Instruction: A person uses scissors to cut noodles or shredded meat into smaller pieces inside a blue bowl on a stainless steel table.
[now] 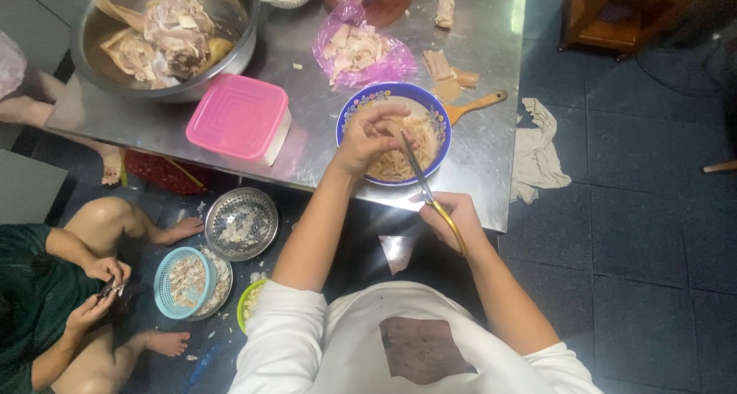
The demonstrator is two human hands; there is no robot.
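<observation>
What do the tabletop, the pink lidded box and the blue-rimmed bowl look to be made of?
Tabletop: likely stainless steel, brushed grey, throwing soft reflections. Pink lidded box: plastic by its look, with a matte, ribbed lid and a paler base. Blue-rimmed bowl: glossy, with a printed flower band, so glazed ceramic or melamine; the view cannot settle which.

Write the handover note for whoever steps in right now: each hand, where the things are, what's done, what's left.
Left hand: over the blue-rimmed bowl, pinching a pale strip.
Right hand: holds gold-handled scissors, blades pointing into the bowl.
Bowl sits on the steel table and holds a heap of cut strips.
Uncut pieces lie on the pink plastic bag and loose beside the wooden-handled tool; more fill the large steel basin.
Done: some strips cut. Left: the pieces still whole.
</observation>
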